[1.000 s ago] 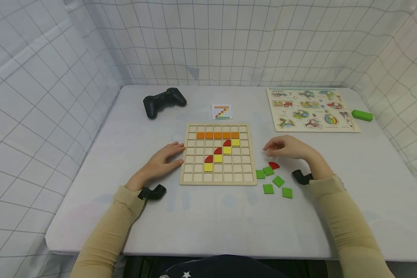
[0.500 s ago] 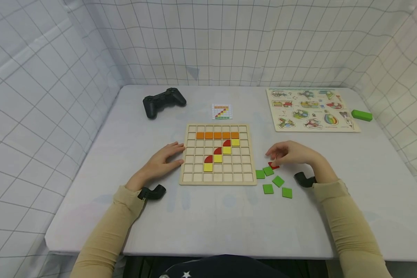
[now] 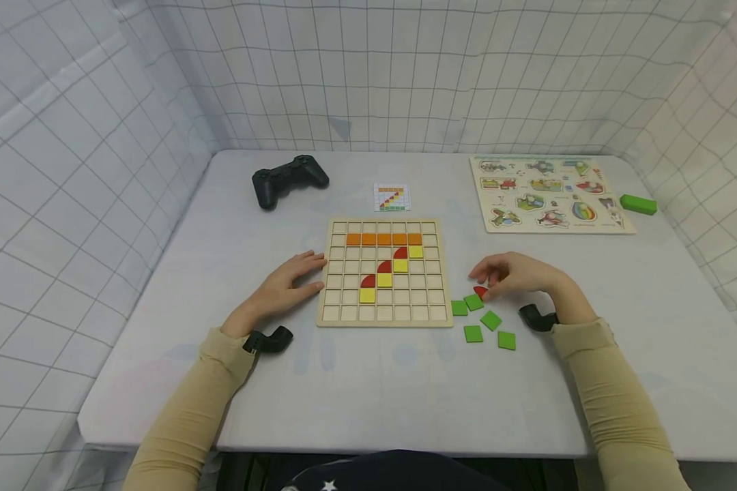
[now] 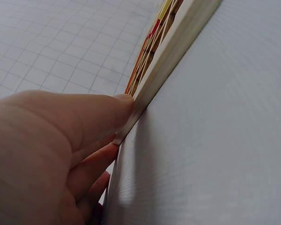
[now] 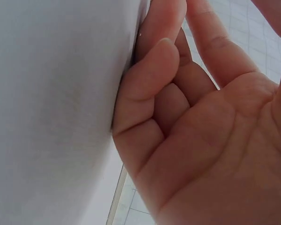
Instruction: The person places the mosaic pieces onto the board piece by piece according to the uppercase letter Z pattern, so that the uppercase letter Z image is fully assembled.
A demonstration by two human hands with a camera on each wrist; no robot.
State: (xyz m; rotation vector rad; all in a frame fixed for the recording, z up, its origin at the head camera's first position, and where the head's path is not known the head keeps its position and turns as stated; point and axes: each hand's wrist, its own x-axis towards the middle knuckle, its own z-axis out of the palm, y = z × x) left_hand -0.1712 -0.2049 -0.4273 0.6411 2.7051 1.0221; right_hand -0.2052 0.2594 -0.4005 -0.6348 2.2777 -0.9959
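Down to the red piece [image 3: 480, 291] came my right hand [image 3: 512, 274]

A second ago this hand was a bit higher up and apart from the piece. Now my thumb hides one end of the red piece, which is right of the middle of the frame. My fingers are bent, but I can't tell if they are pinching it. Five green squares [image 3: 490, 320] lie just below it on the table [image 3: 368, 389]. My left hand [image 3: 286, 281] has not moved; its fingers are stretched out, thumb apart, tips touching the left edge of the wooden board [image 3: 417, 296]. On it sit five orange squares [image 3: 383, 239] in a row, then four yellow squares [image 3: 384, 280] and three red quarter circles [image 3: 400, 253] in a slope. Above are a black game pad [image 3: 291, 180] at upper left, a small card [image 3: 392, 197], and a puzzle [image 3: 559, 230] and green block [image 3: 639, 204] at upper right.
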